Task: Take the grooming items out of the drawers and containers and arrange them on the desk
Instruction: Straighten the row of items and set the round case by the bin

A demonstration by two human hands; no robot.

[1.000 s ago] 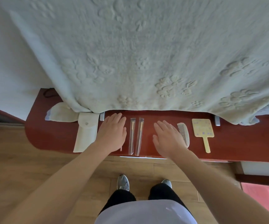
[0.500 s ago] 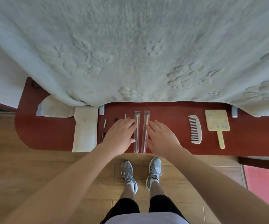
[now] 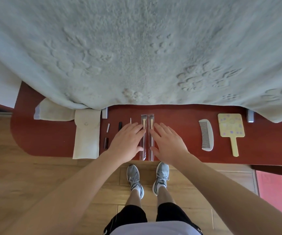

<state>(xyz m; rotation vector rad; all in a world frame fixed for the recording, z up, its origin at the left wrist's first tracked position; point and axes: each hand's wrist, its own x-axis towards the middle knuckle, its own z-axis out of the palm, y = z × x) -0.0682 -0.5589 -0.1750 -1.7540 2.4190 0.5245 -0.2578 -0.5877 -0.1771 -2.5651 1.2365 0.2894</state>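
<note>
Two makeup brushes in clear sleeves, the left brush (image 3: pixel 143 126) and the right brush (image 3: pixel 151 133), lie side by side on the red desk (image 3: pixel 52 139). My left hand (image 3: pixel 126 143) lies flat, fingers apart, against the left sleeve. My right hand (image 3: pixel 168 144) lies flat against the right sleeve. Neither hand grips anything. Left of my left hand lie a thin white stick (image 3: pixel 131 120), a small black tube (image 3: pixel 120 126), a short white piece (image 3: pixel 108 128) and a dark small item (image 3: pixel 105 142). A grey comb (image 3: pixel 206 134) and a yellow hand mirror (image 3: pixel 231 128) lie to the right.
A cream fabric pouch (image 3: pixel 86 133) lies at the left, its end hanging over the desk's front edge, with another pale cloth pouch (image 3: pixel 52 111) behind it. A thick grey-green blanket (image 3: pixel 136 56) covers the back of the desk. My feet stand on wooden floor (image 3: pixel 35 175).
My hands closed in from either side onto the two sleeved brushes, which now lie tight together. My view shifted, so the small items left of my left hand are uncovered.
</note>
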